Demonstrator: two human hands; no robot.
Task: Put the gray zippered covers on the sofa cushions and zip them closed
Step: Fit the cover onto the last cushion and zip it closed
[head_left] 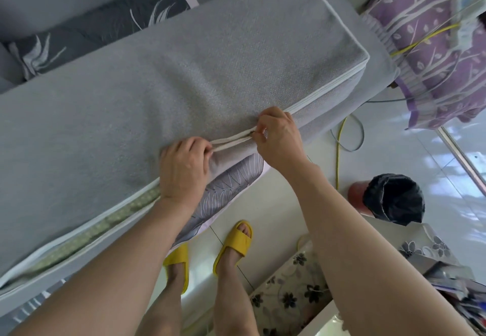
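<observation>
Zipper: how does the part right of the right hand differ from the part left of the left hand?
Right of the right hand, the zipper is closed, a thin white line. Left of the left hand it gapes, showing the green cushion. Both edge the gray cover.

both bare forearms reached forward from the bottom of view, the left angling in from the lower left, the right from the lower right. the left grip lay knuckles up, fingers curled round a bunched fold of the gray cover. just beside it, the right grip bent at the wrist, thumb and fingertips pinching the cover's edge.
</observation>
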